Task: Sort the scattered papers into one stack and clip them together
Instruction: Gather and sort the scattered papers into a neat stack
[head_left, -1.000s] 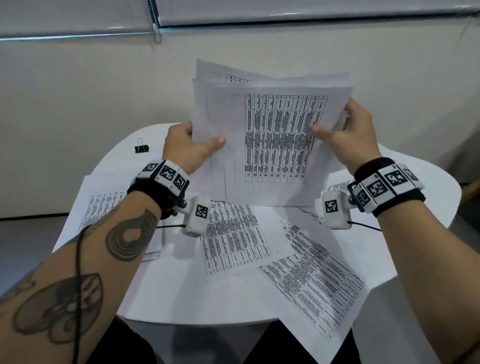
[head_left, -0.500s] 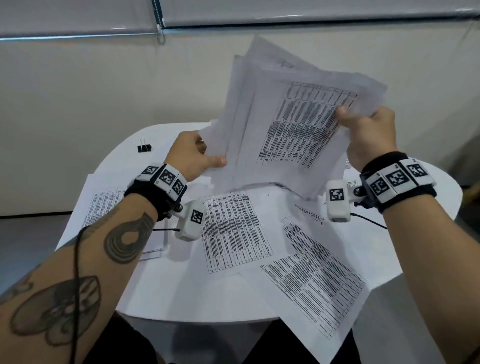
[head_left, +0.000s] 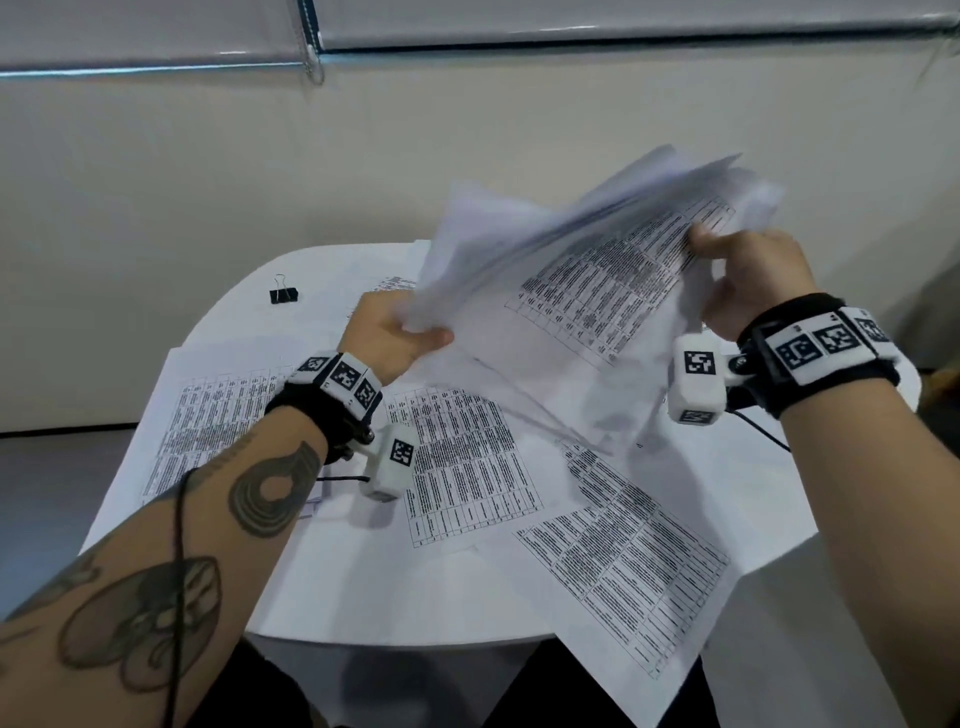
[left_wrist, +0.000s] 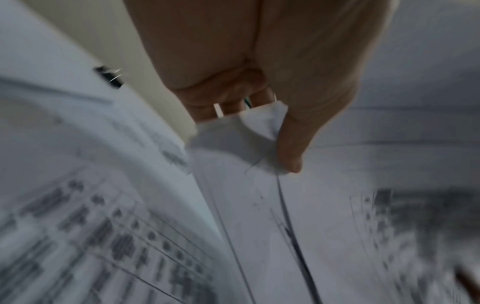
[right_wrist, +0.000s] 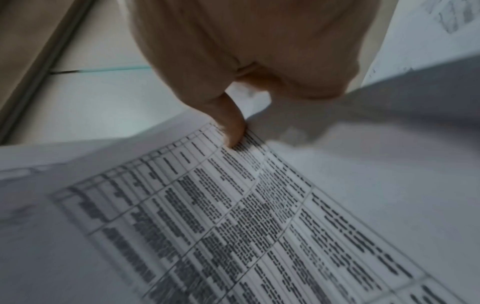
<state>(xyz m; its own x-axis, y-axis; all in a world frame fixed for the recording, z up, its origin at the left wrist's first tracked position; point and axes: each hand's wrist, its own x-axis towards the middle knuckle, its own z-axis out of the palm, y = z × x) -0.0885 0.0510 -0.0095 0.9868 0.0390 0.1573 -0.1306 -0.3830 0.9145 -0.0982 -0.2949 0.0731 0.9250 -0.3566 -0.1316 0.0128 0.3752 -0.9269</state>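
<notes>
Both hands hold a bundle of printed sheets (head_left: 587, 280) tilted in the air above the white table (head_left: 363, 587). My left hand (head_left: 395, 338) pinches its lower left corner, thumb on top (left_wrist: 291, 148). My right hand (head_left: 748, 280) grips the upper right edge, thumb pressed on the printed table (right_wrist: 231, 127). The bundle's top edges are fanned and blurred. Loose printed sheets lie on the table: one at the left (head_left: 218, 410), one in the middle (head_left: 462, 467), one hanging over the front right edge (head_left: 628, 582). A black binder clip (head_left: 283, 295) sits at the table's far left.
A pale wall (head_left: 260, 171) stands close behind the table, with roller blinds above. Grey floor shows to the left (head_left: 52, 488) and right of the table. Wrist camera cables hang below both forearms.
The bundle has swung from upright to tilted toward the right. My right hand moved right and up the paper's edge; my left hand stayed low at the lower left corner.
</notes>
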